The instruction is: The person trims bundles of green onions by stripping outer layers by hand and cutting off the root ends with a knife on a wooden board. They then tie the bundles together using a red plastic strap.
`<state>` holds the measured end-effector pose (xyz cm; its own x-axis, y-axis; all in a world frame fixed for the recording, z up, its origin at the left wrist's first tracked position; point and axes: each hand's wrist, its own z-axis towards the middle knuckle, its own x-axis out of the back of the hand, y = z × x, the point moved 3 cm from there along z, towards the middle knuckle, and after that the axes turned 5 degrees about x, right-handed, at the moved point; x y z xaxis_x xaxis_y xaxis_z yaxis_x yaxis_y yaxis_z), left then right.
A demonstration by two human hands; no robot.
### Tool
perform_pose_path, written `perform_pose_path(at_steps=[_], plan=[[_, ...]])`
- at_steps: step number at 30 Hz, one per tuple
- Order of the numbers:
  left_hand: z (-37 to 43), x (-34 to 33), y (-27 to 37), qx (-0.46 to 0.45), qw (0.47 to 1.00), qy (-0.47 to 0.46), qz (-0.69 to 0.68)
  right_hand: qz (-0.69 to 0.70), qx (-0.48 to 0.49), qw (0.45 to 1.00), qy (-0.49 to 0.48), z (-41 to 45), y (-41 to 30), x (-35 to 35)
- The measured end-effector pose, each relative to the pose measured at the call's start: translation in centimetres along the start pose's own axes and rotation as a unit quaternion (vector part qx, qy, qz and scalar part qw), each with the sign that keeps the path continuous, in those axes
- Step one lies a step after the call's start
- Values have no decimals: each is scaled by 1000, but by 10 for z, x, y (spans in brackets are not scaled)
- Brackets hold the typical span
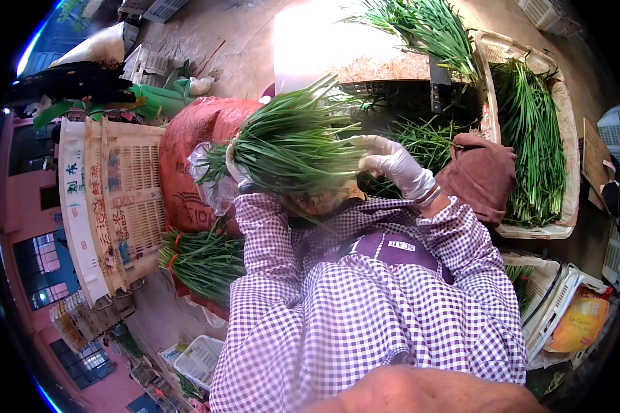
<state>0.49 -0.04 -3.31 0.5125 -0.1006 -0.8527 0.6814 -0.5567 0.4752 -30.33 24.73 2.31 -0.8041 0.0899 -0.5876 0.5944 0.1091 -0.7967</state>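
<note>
A loose bunch of long green chives (294,139), likely garlic chives, is held up in front of my chest. My left hand (239,168), in a white glove with dark fingertips, grips it at the left, mostly hidden under the leaves. At the pale stem ends my right hand (399,164), also in a white glove, has thumb and fingers bent about the stalks. Below the bunch, motion blur hides detail. More loose chives (423,142) lie just beyond my right hand. Chives bound with red bands (201,260) lie by my left elbow.
Stacked plastic crates (119,206) and a red woven sack (206,129) stand at left. A white-lit board (330,46) lies ahead, with chives (429,36) at its right end. At right are a chive-filled cream crate (568,155) and a brown cloth (478,178).
</note>
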Motion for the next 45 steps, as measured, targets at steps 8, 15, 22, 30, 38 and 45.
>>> perform_pose_path(at_steps=[8, 15, 22, 30, 38, 45], plan=[[-8, -31, 6, -121, 988, 60, 79, -153, -5, 977, 148, -4, 8, 65], [-31, -138, 1, -75, 979, -151, 115, -197, 87, 960, 179, 2, -12, 54], [-58, -181, 1, -29, 902, -296, 314, -250, 170, 929, 214, -3, -33, 38], [-69, -203, -3, 25, 839, -362, 406, -528, 312, 788, -51, 15, -52, -24], [-67, -278, -29, 13, 755, -233, 613, -214, 151, 933, -246, 49, -21, -74], [-12, -310, -96, -15, 926, -17, 378, -21, -9, 987, -160, 38, -59, -69]])
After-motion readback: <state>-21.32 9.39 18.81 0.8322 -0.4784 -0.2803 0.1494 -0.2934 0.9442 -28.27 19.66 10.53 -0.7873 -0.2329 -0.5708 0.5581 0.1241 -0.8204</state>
